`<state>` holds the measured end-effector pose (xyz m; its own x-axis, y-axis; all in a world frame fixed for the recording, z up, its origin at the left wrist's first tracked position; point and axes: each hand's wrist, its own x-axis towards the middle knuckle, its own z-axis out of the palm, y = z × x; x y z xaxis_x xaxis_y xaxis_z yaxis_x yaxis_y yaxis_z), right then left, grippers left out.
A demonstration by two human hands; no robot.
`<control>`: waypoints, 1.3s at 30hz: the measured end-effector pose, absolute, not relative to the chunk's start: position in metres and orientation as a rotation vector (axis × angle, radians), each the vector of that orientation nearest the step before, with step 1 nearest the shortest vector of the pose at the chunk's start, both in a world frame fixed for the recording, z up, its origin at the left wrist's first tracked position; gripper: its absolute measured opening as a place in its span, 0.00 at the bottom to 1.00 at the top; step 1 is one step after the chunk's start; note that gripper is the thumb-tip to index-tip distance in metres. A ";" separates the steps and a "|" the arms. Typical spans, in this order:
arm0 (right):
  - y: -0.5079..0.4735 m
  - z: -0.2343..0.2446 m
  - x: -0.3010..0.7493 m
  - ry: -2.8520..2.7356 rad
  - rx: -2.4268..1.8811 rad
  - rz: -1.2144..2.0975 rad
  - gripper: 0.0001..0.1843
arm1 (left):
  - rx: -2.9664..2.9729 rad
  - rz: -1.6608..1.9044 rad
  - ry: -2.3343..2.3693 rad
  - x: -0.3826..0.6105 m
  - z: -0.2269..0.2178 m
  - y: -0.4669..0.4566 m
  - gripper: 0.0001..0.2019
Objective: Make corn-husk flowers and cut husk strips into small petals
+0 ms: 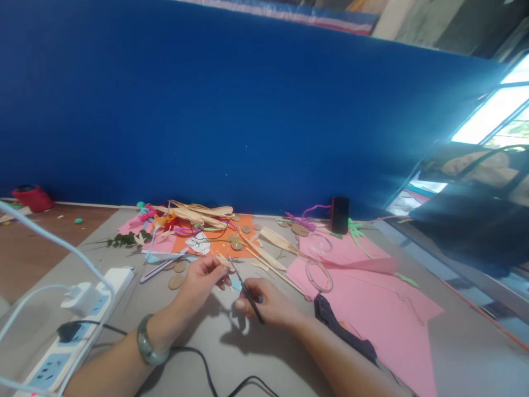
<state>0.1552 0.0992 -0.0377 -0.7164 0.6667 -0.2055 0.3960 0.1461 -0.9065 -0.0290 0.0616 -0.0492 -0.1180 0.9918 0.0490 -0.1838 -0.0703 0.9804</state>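
My left hand point(209, 274) pinches a small pale dried strip point(225, 263), perhaps husk or leaf, between thumb and fingers. In my right hand point(266, 303) is a pair of dark scissors point(253, 302), fingers round its handles. The blades point up and left, close to the pale strip; whether they touch it I cannot tell. Just beyond my hands lies an orange sheet point(243, 252) with scraps and brown discs point(237, 242) on it. Long dried strips point(270, 259) stretch across the table behind my right hand.
A black glue gun point(341, 331) lies by my right forearm on pink paper point(397, 325). A ring point(319, 275) lies behind it. A dark phone point(340, 215) leans near the blue partition point(248, 110). At left are a power strip point(53, 369), cables and a pen point(163, 267).
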 end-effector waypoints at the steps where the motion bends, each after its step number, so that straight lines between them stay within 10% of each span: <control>1: 0.100 -0.039 0.155 -2.176 -1.035 1.613 0.12 | 1.050 1.422 1.116 -0.029 -0.050 0.062 0.11; 39: 0.103 -0.043 0.157 -2.060 -1.081 1.753 0.24 | 1.018 1.370 1.098 -0.030 -0.050 0.061 0.12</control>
<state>0.1569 0.1033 -0.0426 -0.7021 0.6544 -0.2806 0.3818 0.0133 -0.9242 -0.0304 0.0610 -0.0499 -0.0796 0.9968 0.0032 -0.2134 -0.0202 0.9767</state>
